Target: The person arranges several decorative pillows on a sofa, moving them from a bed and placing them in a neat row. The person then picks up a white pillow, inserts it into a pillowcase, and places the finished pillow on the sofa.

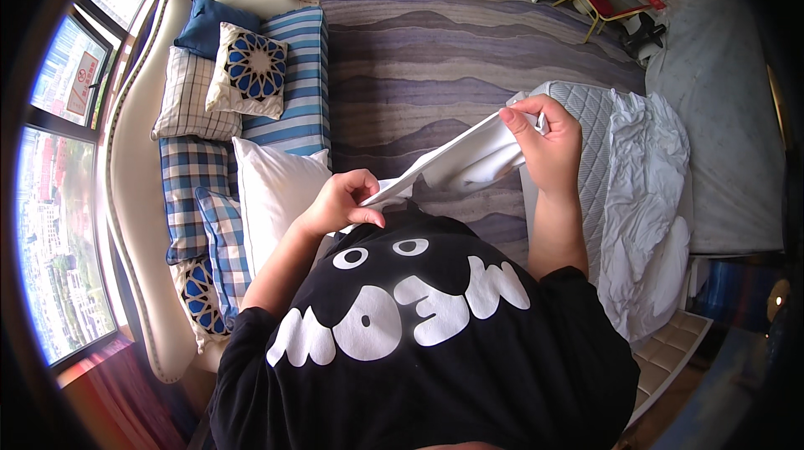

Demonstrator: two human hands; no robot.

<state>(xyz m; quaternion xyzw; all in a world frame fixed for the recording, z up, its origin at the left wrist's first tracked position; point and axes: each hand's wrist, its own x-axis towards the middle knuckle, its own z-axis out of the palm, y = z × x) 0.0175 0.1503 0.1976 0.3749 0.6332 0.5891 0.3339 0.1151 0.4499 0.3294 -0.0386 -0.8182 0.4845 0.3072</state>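
Note:
A white pillowcase is stretched between my hands in front of my body, its straight hem pulled taut and slanting up to the right. My left hand pinches the lower left end between thumb and fingers. Higher up, my right hand is closed on the other end, thumb on top. The rest of the cloth hangs in folds below the hem, and its lower part is partly hidden by the hem and my shirt. A plump white pillow leans on the sofa just beyond my left forearm.
On the left, a cream sofa under a window holds several blue, checked and patterned cushions. To the right stands a bed with a quilted mattress and a crumpled white sheet. A red chair is at the far right, on patterned carpet.

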